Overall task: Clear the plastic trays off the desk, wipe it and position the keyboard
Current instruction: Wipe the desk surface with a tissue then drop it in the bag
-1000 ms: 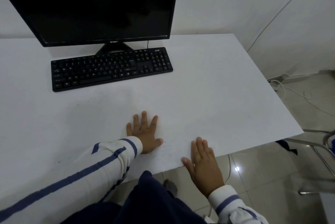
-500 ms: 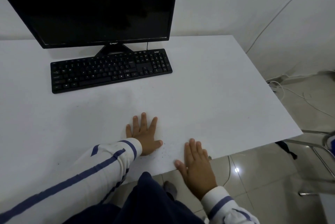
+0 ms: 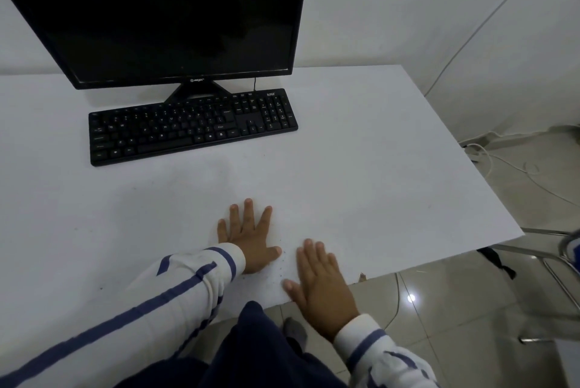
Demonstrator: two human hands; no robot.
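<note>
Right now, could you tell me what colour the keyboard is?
The keyboard is black; clearest in the head view.

Lower bezel of monitor [image 3: 175,10] bore a small white logo, too blurred to read. Key legends and brand mark on keyboard [image 3: 191,128] were likewise illegible.

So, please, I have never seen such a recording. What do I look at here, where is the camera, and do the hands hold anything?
There is no machine here. A person wears one wide camera on the head, looking forward and down, so every picture comes from there. You see the person's own left hand and right hand. Both lie flat with straight fingers on the white desk, the right one at its near edge. They hold nothing. Farther back lies a black keyboard, with a dark monitor standing behind it.
</note>
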